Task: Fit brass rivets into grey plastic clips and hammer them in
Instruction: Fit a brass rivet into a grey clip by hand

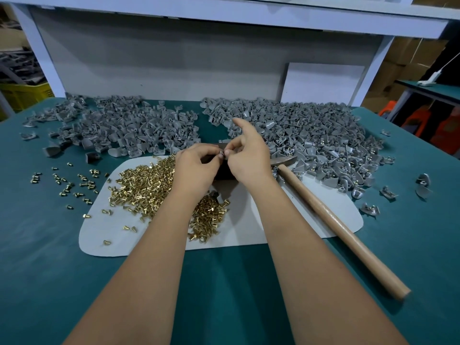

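Rivets (149, 185), small shiny brass pins, are lying heaped on my pale rounded mat (104, 232), with strays spilling left onto the teal table (37, 257). I am pinching a small grey clip (222, 153) between both hands above the mat's far edge: my left hand (196, 168) is curling round it, and my right hand (249, 158) is gripping it with thumb and finger while the index finger is pointing up. Whether a rivet is seated, I cannot tell. Grey clip piles (311, 135) are crowding the table's back half. A hammer (336, 220) with a smooth wooden handle is lying diagonally at right, leaving open table near me.
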